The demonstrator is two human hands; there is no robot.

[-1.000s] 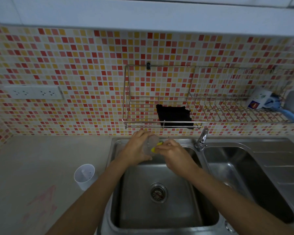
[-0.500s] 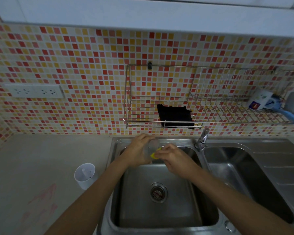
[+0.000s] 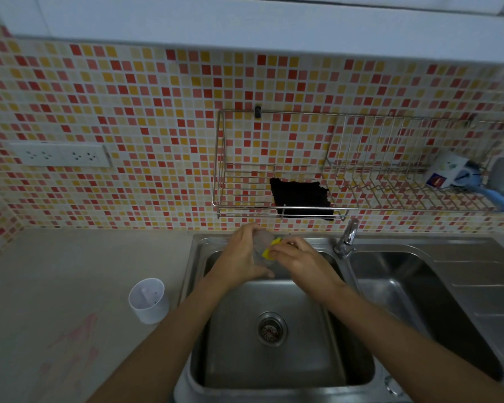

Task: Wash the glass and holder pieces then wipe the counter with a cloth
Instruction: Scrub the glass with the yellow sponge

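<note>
Over the back of the left sink basin (image 3: 274, 359), my left hand (image 3: 242, 257) grips a clear glass (image 3: 261, 242), mostly hidden by my fingers. My right hand (image 3: 300, 261) pinches a yellow sponge (image 3: 269, 248) pressed against the glass. A white plastic holder cup (image 3: 149, 301) stands upright on the counter (image 3: 70, 286) left of the sink. A dark cloth (image 3: 301, 197) hangs over the front of the wire wall rack (image 3: 245, 205) above the sink.
The tap (image 3: 346, 239) stands between the two basins, just right of my hands. The right basin (image 3: 413, 309) and its drainboard lie further right. A pink stain (image 3: 76, 338) marks the counter near the front. A white and blue object with a blue hose (image 3: 448, 173) sits on the rack's right end.
Both hands shifted slightly while the sponge rubs the glass; the sponge sits a little lower against the glass than a second ago. The holder cup has not moved.
</note>
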